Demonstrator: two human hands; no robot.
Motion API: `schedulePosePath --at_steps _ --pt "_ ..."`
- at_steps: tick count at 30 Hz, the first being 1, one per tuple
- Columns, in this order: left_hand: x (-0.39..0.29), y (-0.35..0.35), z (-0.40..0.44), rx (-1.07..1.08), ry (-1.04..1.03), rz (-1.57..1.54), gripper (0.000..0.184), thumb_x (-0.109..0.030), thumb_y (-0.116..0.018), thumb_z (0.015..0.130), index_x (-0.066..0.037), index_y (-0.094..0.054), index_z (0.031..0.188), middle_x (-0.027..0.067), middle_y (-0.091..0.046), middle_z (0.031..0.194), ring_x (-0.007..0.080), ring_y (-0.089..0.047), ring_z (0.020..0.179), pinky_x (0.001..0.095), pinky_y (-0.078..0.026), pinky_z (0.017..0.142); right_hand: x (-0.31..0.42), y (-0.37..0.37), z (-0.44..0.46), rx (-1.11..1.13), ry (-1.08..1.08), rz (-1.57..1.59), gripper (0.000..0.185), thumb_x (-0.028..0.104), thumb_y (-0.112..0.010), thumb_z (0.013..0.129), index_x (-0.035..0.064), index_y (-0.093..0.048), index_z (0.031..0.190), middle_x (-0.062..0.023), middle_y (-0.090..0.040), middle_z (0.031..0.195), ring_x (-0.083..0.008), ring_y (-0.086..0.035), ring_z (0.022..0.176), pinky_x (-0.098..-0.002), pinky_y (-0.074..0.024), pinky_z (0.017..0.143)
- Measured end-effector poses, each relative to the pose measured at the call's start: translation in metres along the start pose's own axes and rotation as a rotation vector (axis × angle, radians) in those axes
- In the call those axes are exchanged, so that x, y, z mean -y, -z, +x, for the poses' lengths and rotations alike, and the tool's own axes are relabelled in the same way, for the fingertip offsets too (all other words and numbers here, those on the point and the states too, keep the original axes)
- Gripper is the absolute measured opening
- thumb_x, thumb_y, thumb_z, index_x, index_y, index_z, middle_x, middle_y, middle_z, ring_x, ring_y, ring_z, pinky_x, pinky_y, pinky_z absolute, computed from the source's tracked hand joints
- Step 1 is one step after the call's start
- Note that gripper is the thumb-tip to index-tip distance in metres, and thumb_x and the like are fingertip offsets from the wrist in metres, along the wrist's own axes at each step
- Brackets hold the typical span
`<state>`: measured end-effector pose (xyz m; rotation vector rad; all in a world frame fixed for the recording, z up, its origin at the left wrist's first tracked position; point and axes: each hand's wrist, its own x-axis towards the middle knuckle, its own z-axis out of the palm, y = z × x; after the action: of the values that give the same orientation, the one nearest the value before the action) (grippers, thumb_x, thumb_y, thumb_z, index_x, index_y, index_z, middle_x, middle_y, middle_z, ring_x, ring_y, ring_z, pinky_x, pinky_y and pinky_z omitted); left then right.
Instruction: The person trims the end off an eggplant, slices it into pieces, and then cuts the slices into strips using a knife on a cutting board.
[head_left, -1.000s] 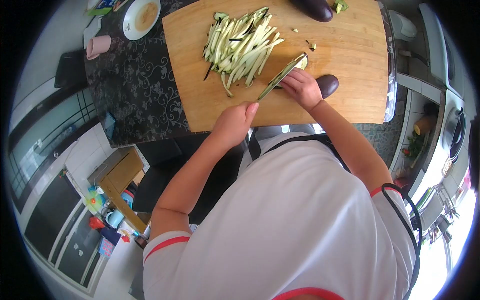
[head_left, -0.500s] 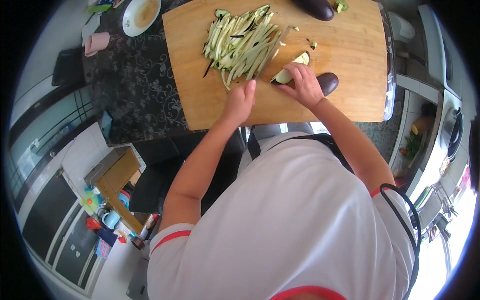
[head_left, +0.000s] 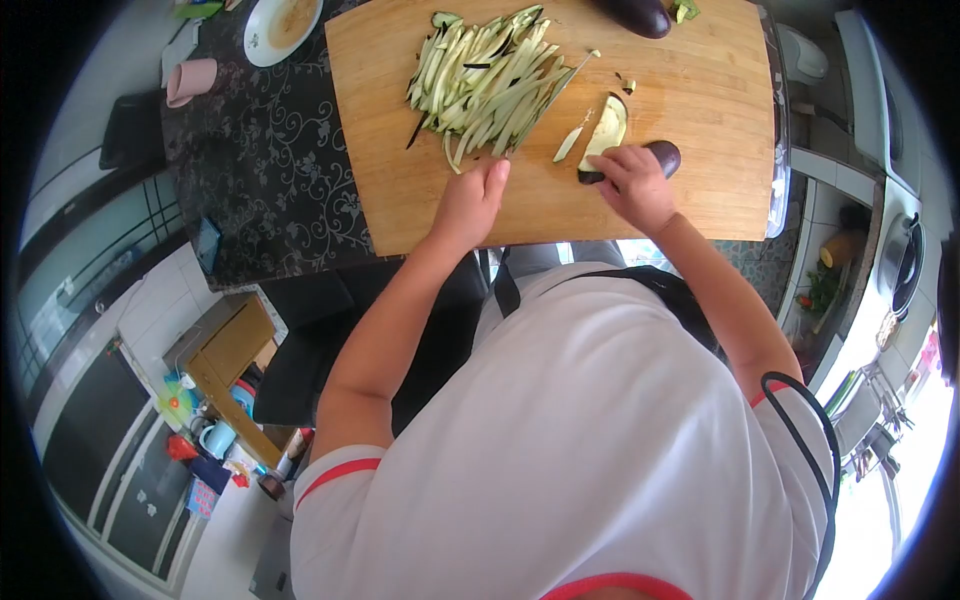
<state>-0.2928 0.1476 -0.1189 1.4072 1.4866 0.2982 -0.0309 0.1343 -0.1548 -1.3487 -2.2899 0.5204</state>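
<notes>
My left hand (head_left: 470, 205) is closed round the handle of a knife (head_left: 556, 97), whose blade is seen nearly edge-on along the right side of a pile of eggplant strips (head_left: 480, 85). The fingers of my right hand (head_left: 637, 187) pinch the near end of a cut eggplant piece (head_left: 606, 128), its pale face up. A thin slice (head_left: 568, 144) lies just left of that piece. Partly behind my right hand is a dark eggplant (head_left: 664, 158). All of this is on a wooden cutting board (head_left: 720, 130).
Another whole eggplant (head_left: 637, 14) and a green stem end (head_left: 686, 10) lie at the board's far edge. Small scraps (head_left: 628, 86) dot the board. On the dark patterned table (head_left: 270, 150) are a white plate (head_left: 262, 32) and a pink cup (head_left: 190, 81).
The knife has left the eggplant piece and moved left to the strips. My right hand has shifted slightly right and nearer me, turning the piece more upright in view. A thin slice now lies apart.
</notes>
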Motion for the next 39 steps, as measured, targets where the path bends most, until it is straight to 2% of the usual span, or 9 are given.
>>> schedulePosePath --at_steps 7,8,11,17,23,29,35,36,39 --pt "-0.008 -0.017 -0.026 0.081 0.113 -0.169 0.053 -0.045 -0.038 0.098 0.000 -0.055 0.076 0.0083 -0.053 0.054 0.0200 -0.053 0.051 0.0351 -0.044 0.055 0.006 -0.020 0.024 -0.158 0.027 0.171 0.013 0.009 -0.068 0.073 0.0065 -0.063 0.085 -0.0080 -0.060 0.086 -0.0269 -0.059 0.082 -0.0372 -0.0491 0.071" --pt "-0.015 -0.020 -0.030 0.066 0.083 -0.194 0.053 -0.046 -0.035 0.099 -0.005 -0.049 0.069 0.0021 -0.050 0.054 0.0110 -0.046 0.046 0.0273 -0.038 0.045 0.003 -0.023 0.029 -0.161 0.044 0.163 0.010 0.009 -0.066 0.074 0.0061 -0.062 0.084 -0.0077 -0.059 0.083 -0.0271 -0.059 0.080 -0.0363 -0.0495 0.069" --pt "-0.011 -0.024 -0.032 0.082 0.091 -0.114 0.053 -0.046 -0.035 0.099 -0.004 -0.050 0.070 0.0031 -0.051 0.053 0.0120 -0.047 0.046 0.0286 -0.038 0.045 -0.002 -0.026 0.033 -0.080 0.005 0.132 0.008 0.010 -0.064 0.076 0.0060 -0.061 0.083 -0.0078 -0.058 0.081 -0.0275 -0.058 0.078 -0.0364 -0.0493 0.068" --pt "-0.008 -0.027 -0.030 0.089 0.067 -0.048 0.054 -0.044 -0.033 0.099 -0.002 -0.052 0.070 0.0067 -0.052 0.053 0.0192 -0.051 0.049 0.0344 -0.042 0.052 -0.004 -0.031 0.030 -0.056 -0.086 0.194 0.008 0.012 -0.062 0.078 0.0065 -0.061 0.084 -0.0091 -0.057 0.080 -0.0288 -0.058 0.078 -0.0370 -0.0492 0.067" --pt "-0.006 -0.041 -0.009 0.043 0.085 -0.069 0.050 -0.041 -0.036 0.098 0.000 -0.057 0.079 0.0194 -0.058 0.064 0.0355 -0.058 0.062 0.0434 -0.045 0.061 -0.003 -0.029 0.036 -0.038 -0.053 0.163 0.006 0.010 -0.061 0.078 0.0064 -0.059 0.081 -0.0088 -0.056 0.079 -0.0292 -0.059 0.075 -0.0372 -0.0496 0.065" --pt "0.007 -0.014 0.005 -0.188 -0.001 0.007 0.043 -0.040 -0.039 0.097 -0.006 -0.063 0.107 0.0250 -0.063 0.082 0.0413 -0.061 0.079 0.0465 -0.046 0.068 -0.003 -0.050 0.070 -0.050 -0.059 0.209 0.012 0.011 -0.061 0.079 0.0085 -0.061 0.090 -0.0103 -0.058 0.084 -0.0317 -0.060 0.077 -0.0391 -0.0499 0.067" --pt "-0.020 0.021 -0.022 -0.118 -0.032 -0.080 0.044 -0.037 -0.039 0.098 -0.002 -0.061 0.110 0.0134 -0.058 0.062 0.0248 -0.060 0.059 0.0371 -0.046 0.058 0.013 -0.031 0.088 -0.117 -0.175 0.388 0.015 0.016 -0.063 0.081 0.0093 -0.063 0.095 -0.0112 -0.061 0.091 -0.0338 -0.060 0.080 -0.0408 -0.0497 0.071" --pt "-0.014 0.014 -0.026 -0.129 -0.065 -0.130 0.049 -0.040 -0.038 0.099 -0.004 -0.051 0.068 0.0004 -0.047 0.054 0.0093 -0.045 0.048 0.0262 -0.037 0.047 0.004 -0.020 0.079 -0.089 -0.175 0.343 0.016 0.017 -0.064 0.081 0.0096 -0.063 0.095 -0.0107 -0.061 0.091 -0.0333 -0.060 0.081 -0.0401 -0.0498 0.072" --pt "-0.007 0.004 -0.034 0.030 0.031 -0.182 0.052 -0.042 -0.038 0.099 -0.004 -0.051 0.066 0.0013 -0.047 0.054 0.0110 -0.045 0.048 0.0275 -0.038 0.048 -0.023 0.012 0.047 0.035 -0.075 0.197 0.023 0.021 -0.070 0.076 0.0105 -0.063 0.095 -0.0091 -0.062 0.093 -0.0310 -0.060 0.088 -0.0386 -0.0494 0.076"
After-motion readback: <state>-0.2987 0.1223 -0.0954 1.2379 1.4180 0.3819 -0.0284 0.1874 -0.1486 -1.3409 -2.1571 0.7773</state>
